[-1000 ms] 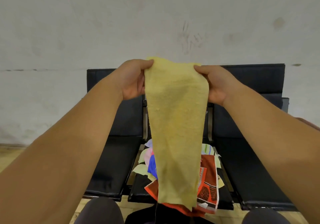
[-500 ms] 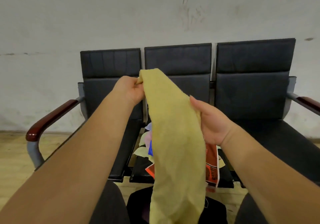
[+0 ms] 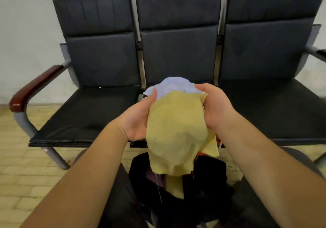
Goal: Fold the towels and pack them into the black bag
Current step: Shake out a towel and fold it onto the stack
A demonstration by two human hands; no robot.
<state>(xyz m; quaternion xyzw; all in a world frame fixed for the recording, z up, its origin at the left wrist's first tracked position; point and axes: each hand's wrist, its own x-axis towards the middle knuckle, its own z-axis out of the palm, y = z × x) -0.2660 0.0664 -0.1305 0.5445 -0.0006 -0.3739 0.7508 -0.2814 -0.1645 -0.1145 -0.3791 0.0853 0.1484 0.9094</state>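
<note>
Head camera looked down on a person's two bare forearms reaching forward, with a yellow towel [image 3: 176, 130] bunched into a loose, rounded bundle between the hands. The left hand [image 3: 135, 120] cupped the towel's left side, palm turned inward and thumb laid up along the cloth edge; the right hand [image 3: 217, 108] gripped the upper right corner, thumb hooked over the top. The fingers of both hands were curled round behind the fabric (hidden there, so how tightly they closed could not be told). The towel hung in the air in front of the middle seat, its lower end drooping over the open mouth of the black bag [image 3: 202, 183], which sat low between the person's dark-trousered knees [image 3: 120, 201]. A strip of yellow cloth showed inside the bag's opening; whether it belonged to the held towel or was a separate piece could not be told. Just behind the towel's top edge a pale white cloth [image 3: 176, 86] peeked out, and a sliver of orange fabric [image 3: 218, 140] showed under the right wrist. Beyond stood a row of seats [image 3: 98, 60], three black padded ones joined side by side, with a dark red armrest [image 3: 37, 85] at the left end. A yellowish tiled floor [image 3: 21, 166] lay beneath, and a plain pale wall [image 3: 26, 16] rose behind.
</note>
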